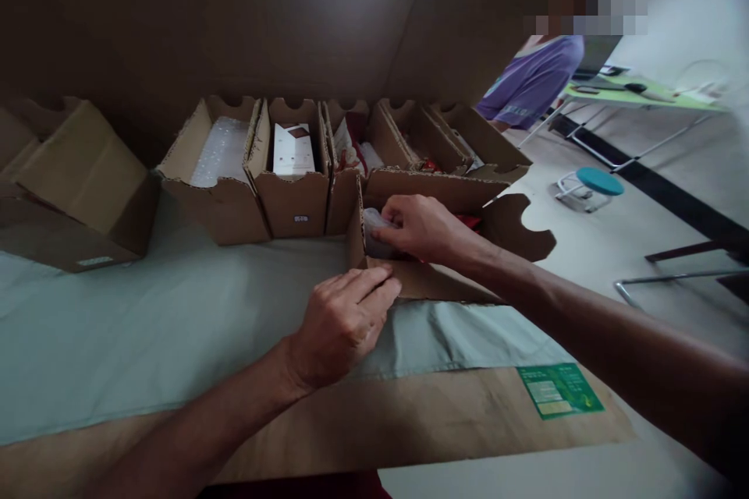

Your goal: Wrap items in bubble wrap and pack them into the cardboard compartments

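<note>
An open cardboard box (436,191) lies on the pale green cloth (175,312) in front of me. My right hand (424,228) reaches into it, fingers closed round a small packet in clear plastic wrap (374,230). My left hand (345,320) rests on the box's near flap, its fingers pressed together pinching the cardboard edge. Something red shows inside the box behind my right hand.
A row of cardboard bins (292,171) stands behind, holding bubble wrap (219,150), a white box (292,148) and other packets. A bigger carton (70,187) sits at the left. A person in purple (530,82), a green table (637,97) and a teal stool (597,183) are at the right.
</note>
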Action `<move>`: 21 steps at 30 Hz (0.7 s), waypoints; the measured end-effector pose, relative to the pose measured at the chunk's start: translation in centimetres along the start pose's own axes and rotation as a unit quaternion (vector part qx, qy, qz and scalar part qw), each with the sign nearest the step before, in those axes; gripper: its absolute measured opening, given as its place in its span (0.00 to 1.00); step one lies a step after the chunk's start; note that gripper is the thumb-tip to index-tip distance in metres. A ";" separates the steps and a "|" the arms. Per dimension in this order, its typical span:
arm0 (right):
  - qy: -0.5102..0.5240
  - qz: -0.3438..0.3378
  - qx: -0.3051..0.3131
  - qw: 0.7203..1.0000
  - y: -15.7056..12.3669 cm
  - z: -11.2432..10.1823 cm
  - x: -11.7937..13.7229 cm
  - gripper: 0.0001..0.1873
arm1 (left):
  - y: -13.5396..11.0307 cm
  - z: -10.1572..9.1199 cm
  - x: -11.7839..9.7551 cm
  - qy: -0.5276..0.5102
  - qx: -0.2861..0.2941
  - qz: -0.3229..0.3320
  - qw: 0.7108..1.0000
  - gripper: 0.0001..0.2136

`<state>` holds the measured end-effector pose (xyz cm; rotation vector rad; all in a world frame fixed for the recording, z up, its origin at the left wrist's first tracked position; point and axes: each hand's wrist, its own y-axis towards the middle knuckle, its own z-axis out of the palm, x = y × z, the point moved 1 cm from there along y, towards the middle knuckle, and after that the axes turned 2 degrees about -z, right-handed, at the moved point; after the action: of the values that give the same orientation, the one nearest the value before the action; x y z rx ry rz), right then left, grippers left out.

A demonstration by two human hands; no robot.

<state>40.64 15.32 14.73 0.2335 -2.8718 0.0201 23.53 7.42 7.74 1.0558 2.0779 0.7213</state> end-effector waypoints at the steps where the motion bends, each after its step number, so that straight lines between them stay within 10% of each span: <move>1: 0.004 -0.002 0.034 0.999 0.2 0.0 0.2 0.08 | 0.0 0.0 0.0 0.002 0.000 0.000 1.000 0.12; 12: -0.075 -0.038 0.035 0.996 -1.0 -0.4 0.1 0.14 | -0.5 0.2 0.4 -0.015 -0.052 -0.040 0.998 0.13; 16: 0.073 -0.012 -0.168 0.983 -6.3 -3.4 -2.4 0.13 | -1.6 -0.1 1.5 -0.066 -0.113 -0.137 0.982 0.17; 21: 0.166 0.165 -0.459 0.857 -15.5 -1.8 -9.2 0.17 | -2.3 1.8 4.4 -0.180 -0.063 -0.282 0.940 0.32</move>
<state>52.34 1.51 14.04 -0.4099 -2.2223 -1.0914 21.99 10.23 3.55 0.4337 1.8474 0.3316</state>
